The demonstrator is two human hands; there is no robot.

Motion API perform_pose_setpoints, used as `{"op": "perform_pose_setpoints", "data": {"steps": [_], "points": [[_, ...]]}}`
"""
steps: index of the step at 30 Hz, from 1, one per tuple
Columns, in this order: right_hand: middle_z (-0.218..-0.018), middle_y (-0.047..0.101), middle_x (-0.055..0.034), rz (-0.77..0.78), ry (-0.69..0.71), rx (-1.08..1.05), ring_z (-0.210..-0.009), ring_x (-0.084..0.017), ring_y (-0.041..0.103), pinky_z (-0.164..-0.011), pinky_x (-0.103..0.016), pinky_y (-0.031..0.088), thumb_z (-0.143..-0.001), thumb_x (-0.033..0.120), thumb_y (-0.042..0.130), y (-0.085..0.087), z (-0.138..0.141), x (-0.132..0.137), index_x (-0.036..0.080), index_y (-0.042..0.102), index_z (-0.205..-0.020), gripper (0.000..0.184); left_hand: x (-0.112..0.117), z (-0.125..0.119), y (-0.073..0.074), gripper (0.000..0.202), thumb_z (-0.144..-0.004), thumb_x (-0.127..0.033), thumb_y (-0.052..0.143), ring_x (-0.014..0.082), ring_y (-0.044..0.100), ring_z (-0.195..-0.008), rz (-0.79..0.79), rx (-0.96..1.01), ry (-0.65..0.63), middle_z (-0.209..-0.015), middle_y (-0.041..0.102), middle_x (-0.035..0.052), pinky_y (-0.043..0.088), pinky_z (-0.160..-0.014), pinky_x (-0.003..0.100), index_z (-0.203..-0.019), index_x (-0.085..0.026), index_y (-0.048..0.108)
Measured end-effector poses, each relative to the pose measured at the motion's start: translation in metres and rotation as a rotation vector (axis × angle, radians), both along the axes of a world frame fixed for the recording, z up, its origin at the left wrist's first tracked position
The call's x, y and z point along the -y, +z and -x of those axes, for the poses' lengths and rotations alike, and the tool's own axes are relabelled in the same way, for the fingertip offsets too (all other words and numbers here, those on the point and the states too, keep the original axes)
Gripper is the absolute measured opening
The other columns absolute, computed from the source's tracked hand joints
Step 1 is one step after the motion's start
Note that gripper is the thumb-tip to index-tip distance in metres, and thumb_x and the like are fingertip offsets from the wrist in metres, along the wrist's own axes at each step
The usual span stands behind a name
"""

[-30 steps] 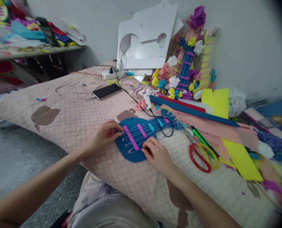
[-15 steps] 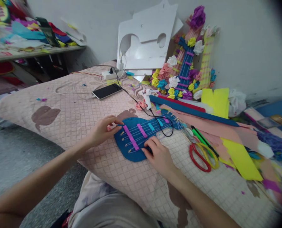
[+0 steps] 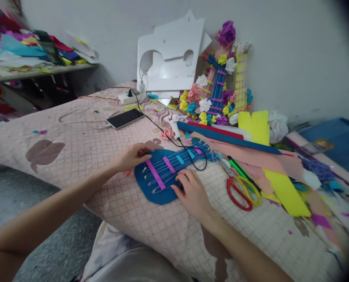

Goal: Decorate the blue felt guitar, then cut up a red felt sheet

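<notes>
A blue paper guitar (image 3: 159,196) lies flat on the covered table, with thin strings along it and purple and light-blue strips across it. My left hand (image 3: 135,156) is at the upper left edge of its body, thumb and fingertips closed at the rim. My right hand (image 3: 193,194) rests against the lower right side where the body narrows, with curled fingers and thumb on the edge. The black cord of a white glue gun (image 3: 174,124) loops over the guitar's neck. A small reddish scrap (image 3: 128,172) lies beneath my left hand.
Scissors (image 3: 240,196) with red and yellow handles lie right of the guitar, beside paper strips (image 3: 286,192). Behind are a phone (image 3: 125,118), a power strip (image 3: 131,97), white cut boards (image 3: 168,74) and flower-covered guitars (image 3: 218,90). A side table (image 3: 60,68) holds coloured paper.
The view has swung slightly right, so everything sits further left. My left fingers have shifted a little along the guitar's edge, and the reddish scrap shows below them. My right hand stays at its side.
</notes>
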State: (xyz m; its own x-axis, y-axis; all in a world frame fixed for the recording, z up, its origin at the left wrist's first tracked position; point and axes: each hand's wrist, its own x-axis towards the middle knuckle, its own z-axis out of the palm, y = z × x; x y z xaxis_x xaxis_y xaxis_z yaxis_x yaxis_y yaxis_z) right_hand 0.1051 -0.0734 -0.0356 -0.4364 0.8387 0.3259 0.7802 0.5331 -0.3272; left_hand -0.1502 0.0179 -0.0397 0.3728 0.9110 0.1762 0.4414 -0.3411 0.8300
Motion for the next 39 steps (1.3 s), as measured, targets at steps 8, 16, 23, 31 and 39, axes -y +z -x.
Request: {"op": "perform_pose_setpoints", "data": {"steps": [8, 16, 23, 31, 39], "points": [[-0.098, 0.056, -0.0071, 0.043, 0.015, -0.038, -0.095, -0.024, 0.050, -0.083, -0.041, 0.047, -0.085, 0.018, 0.058, 0.000, -0.002, 0.005, 0.020, 0.053, -0.088, 0.006, 0.005, 0.006, 0.008, 0.039, -0.080, -0.048, 0.060, 0.0214, 0.065, -0.091, 0.063, -0.052, -0.004, -0.102, 0.068, 0.0075, 0.054, -0.076, 0.034, -0.104, -0.018, 0.065], [-0.102, 0.057, -0.0075, 0.074, 0.033, -0.049, -0.098, -0.023, 0.050, -0.085, -0.040, 0.047, -0.085, 0.018, 0.058, 0.001, -0.011, 0.015, 0.019, 0.054, -0.091, 0.007, 0.033, 0.014, 0.013, 0.037, -0.083, -0.047, 0.057, 0.0188, 0.063, -0.088, 0.129, -0.110, -0.056, -0.099, 0.066, 0.0068, 0.054, -0.072, 0.030, -0.105, -0.019, 0.063], [-0.105, 0.058, -0.0087, 0.038, 0.068, -0.063, -0.100, -0.024, 0.052, -0.086, -0.041, 0.047, -0.088, 0.025, 0.057, 0.007, -0.018, 0.014, 0.020, 0.056, -0.094, 0.008, 0.012, -0.006, 0.030, 0.034, -0.086, -0.043, 0.054, 0.0174, 0.063, -0.086, -0.112, -0.270, -0.074, -0.100, 0.067, 0.0050, 0.051, -0.070, 0.027, -0.110, -0.021, 0.062], [-0.096, 0.061, -0.0060, 0.025, -0.121, -0.137, -0.087, -0.020, 0.060, -0.076, -0.035, 0.049, -0.089, 0.024, 0.050, 0.014, -0.068, -0.016, 0.022, 0.057, -0.094, 0.009, -0.028, -0.062, 0.049, 0.023, -0.082, -0.032, 0.057, 0.0146, 0.063, -0.077, -0.210, -0.269, -0.227, -0.088, 0.070, 0.0047, 0.049, -0.068, 0.025, -0.096, -0.016, 0.066], [-0.087, 0.063, -0.0047, 0.055, -0.302, -0.119, -0.065, -0.017, 0.057, -0.063, -0.031, 0.044, -0.082, 0.029, 0.054, 0.007, -0.098, -0.057, 0.020, 0.057, -0.090, 0.012, -0.056, -0.082, 0.048, 0.024, -0.082, -0.028, 0.057, 0.0142, 0.063, -0.073, -0.206, -0.311, -0.270, -0.087, 0.071, 0.0065, 0.047, -0.066, 0.025, -0.097, -0.014, 0.069]]}}
